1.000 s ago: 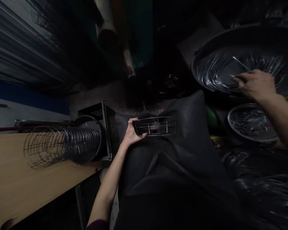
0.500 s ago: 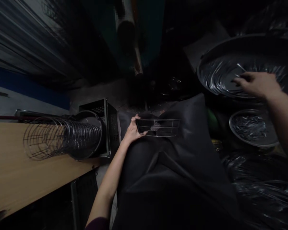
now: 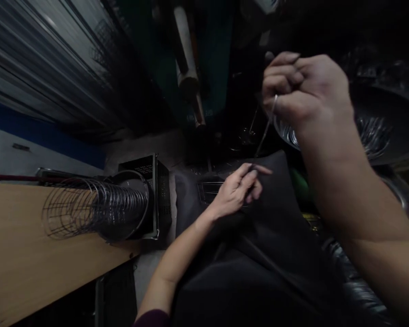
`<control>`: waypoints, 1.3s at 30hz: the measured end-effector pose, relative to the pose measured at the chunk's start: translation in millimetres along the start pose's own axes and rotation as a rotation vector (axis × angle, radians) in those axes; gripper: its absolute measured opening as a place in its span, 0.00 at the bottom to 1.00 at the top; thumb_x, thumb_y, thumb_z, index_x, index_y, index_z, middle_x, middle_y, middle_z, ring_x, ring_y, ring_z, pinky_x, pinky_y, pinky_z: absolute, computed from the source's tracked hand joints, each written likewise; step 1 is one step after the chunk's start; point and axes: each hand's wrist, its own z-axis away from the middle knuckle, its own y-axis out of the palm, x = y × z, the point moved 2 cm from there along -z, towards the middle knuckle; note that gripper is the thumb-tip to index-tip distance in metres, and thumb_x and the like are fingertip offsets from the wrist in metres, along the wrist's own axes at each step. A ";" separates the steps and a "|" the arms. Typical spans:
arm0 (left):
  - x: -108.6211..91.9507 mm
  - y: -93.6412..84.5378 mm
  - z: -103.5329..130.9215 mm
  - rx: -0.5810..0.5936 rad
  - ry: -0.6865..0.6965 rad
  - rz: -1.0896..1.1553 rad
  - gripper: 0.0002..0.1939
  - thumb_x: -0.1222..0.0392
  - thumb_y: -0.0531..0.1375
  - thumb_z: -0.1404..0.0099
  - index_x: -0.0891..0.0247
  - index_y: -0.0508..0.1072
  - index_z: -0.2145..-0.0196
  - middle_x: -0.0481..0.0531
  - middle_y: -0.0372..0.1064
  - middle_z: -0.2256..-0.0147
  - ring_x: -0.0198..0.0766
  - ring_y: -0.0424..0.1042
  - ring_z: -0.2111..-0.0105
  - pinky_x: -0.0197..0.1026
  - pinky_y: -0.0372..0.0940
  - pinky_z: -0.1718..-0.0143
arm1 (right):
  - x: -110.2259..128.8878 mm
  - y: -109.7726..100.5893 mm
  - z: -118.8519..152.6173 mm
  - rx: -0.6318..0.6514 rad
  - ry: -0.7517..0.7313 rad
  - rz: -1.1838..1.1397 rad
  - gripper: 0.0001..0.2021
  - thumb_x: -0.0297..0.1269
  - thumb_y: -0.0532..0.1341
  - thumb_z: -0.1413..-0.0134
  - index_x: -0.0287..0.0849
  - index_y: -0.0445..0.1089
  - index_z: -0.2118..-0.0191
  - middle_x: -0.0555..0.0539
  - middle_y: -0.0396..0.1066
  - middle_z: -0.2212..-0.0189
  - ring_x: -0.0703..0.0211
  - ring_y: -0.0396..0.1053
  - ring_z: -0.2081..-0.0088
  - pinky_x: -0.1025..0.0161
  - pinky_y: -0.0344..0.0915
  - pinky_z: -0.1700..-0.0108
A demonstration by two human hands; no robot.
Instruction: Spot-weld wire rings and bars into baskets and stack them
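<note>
My left hand (image 3: 238, 190) is over the dark apron (image 3: 276, 254) on my lap, its index finger stretched out and the other fingers loosely bent; I see nothing held in it. Beneath and beside this hand is a small round wire frame (image 3: 207, 190), its right part mostly hidden by the hand. Raised at the upper right, my right hand (image 3: 303, 86) is closed around a thin metal rod (image 3: 266, 131) that slants down from the thumb toward the apron's far edge. The fist hides the rod's upper end.
On the left, a stack of round wire frames (image 3: 88, 206) lies sideways, reaching into a dark bucket (image 3: 146, 195) beside a black crate (image 3: 163, 195). A wooden board (image 3: 17, 245) lies below. Behind my right arm is a wide pan (image 3: 402, 127) with metal pieces. Machine parts (image 3: 187, 81) stand ahead.
My right hand has left the wide pan, moving left and up closer to the camera. My left hand has let go of the wire frame's left side and shifted right across it.
</note>
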 end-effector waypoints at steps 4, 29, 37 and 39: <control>15.8 -24.9 17.6 -0.204 -0.054 0.092 0.20 0.45 0.51 0.33 0.65 0.69 0.60 0.40 0.49 0.83 0.27 0.51 0.83 0.31 0.54 0.80 | -3.1 33.5 16.2 0.070 0.084 -0.395 0.19 0.30 0.40 0.32 0.32 0.68 0.60 0.47 0.68 0.63 0.70 0.67 0.65 0.74 0.57 0.70; 35.7 -135.1 -5.1 -0.502 0.592 -0.792 0.40 0.63 0.63 0.50 0.58 0.43 0.45 0.56 0.60 0.55 0.45 0.67 0.53 0.53 0.64 0.50 | -66.4 110.2 -2.9 0.198 0.125 -0.278 0.09 0.39 0.62 0.46 0.40 0.64 0.64 0.54 0.62 0.78 0.72 0.55 0.84 0.74 0.50 0.86; 29.3 -154.1 -34.4 -0.490 0.665 -0.826 0.41 0.63 0.63 0.49 0.60 0.42 0.45 0.54 0.62 0.59 0.42 0.68 0.56 0.53 0.62 0.49 | -69.6 122.4 -37.5 0.208 0.105 -0.266 0.10 0.41 0.63 0.47 0.42 0.63 0.68 0.54 0.61 0.81 0.71 0.54 0.84 0.73 0.49 0.86; 27.9 -158.5 -40.0 -0.481 0.690 -0.850 0.41 0.63 0.62 0.49 0.60 0.41 0.45 0.55 0.62 0.59 0.43 0.68 0.55 0.54 0.62 0.49 | -72.8 124.5 -44.5 0.212 0.117 -0.269 0.11 0.42 0.64 0.49 0.42 0.62 0.68 0.55 0.60 0.81 0.71 0.53 0.84 0.73 0.49 0.85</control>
